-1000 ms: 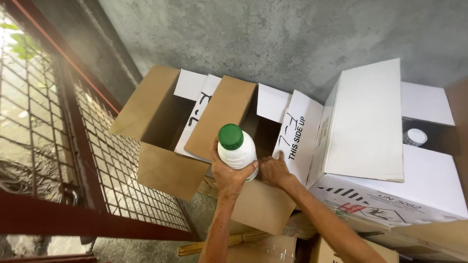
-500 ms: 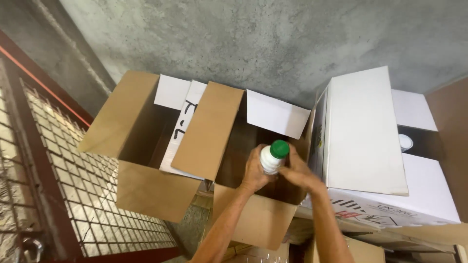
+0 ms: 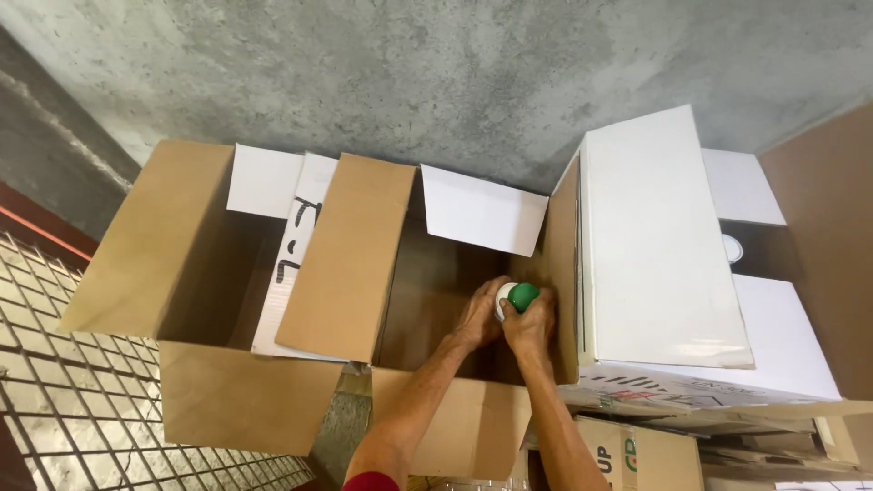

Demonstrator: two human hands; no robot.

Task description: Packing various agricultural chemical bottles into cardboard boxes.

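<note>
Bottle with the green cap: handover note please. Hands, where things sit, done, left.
Left hand: wrapped round the white bottle from the left.
Right hand: on it from the right, just under the green cap.
Bottle: upright, inside the middle open cardboard box, near its right wall.
Beside it: an open brown box on the left, a white box on the right.
Done: bottle is down inside the box.
Left: both hands grip it, not released; whether it touches bottom is hidden.

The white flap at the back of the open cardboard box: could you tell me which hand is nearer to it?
Left, narrowly. The left hand grips the green-capped bottle directly below the white flap; the right hand sits lower and further right.
</note>
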